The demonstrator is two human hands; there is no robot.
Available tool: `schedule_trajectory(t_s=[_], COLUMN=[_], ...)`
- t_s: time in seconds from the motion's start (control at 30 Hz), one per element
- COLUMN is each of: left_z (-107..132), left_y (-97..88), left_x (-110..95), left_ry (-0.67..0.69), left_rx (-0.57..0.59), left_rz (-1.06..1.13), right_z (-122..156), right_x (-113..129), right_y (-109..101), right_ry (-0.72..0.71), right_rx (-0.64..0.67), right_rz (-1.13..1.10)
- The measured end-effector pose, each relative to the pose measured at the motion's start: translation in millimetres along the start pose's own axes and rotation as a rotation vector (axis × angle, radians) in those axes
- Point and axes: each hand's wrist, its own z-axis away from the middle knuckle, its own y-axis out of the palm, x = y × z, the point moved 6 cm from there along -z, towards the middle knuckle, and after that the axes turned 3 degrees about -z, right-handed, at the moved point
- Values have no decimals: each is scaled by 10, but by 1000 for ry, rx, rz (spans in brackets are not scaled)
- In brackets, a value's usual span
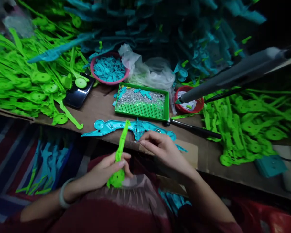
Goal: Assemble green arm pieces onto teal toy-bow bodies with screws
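Note:
My left hand point(115, 166) is closed around a long bright green plastic part point(121, 147), whose narrow end points up and whose wider end hangs below the fingers. Beyond it, a blue plastic bow-shaped piece point(111, 125) with round discs near its ends lies across the table edge. My right hand point(157, 142) is at the middle of this blue piece, thumb and forefinger pinched together by its pointed centre. Whatever sits between those fingertips is too small to make out; faint thin lines show beneath them.
A green tray point(142, 111) holds small metal bits and blue pieces. Behind stand a pink bowl point(93, 69) of blue parts and a red basket point(200, 105). A phone point(75, 97) and screwdriver point(196, 127) lie nearby. Green parts point(21, 81) pile left; more green parts point(247, 129) pile right.

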Motion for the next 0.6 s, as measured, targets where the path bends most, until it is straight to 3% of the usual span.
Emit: schedule_trajectory(t_s=[0.1, 0.2, 0.33, 0.6], left_z=[-94, -235, -326, -312], left_y=[-183, -209, -190, -177], left_x=[-171, -319, -355, -489], left_ry=[52, 94, 102, 388], left_rx=[-136, -113, -75, -255], left_rz=[-106, -131, -126, -442], right_z=[-67, -182, -254, -172], right_x=[-15, -44, -95, -217], right_y=[167, 304, 217, 317], right_ry=[73, 133, 151, 135], right_rx=[68, 110, 9, -146], right_rz=[-170, -239, -289, -309])
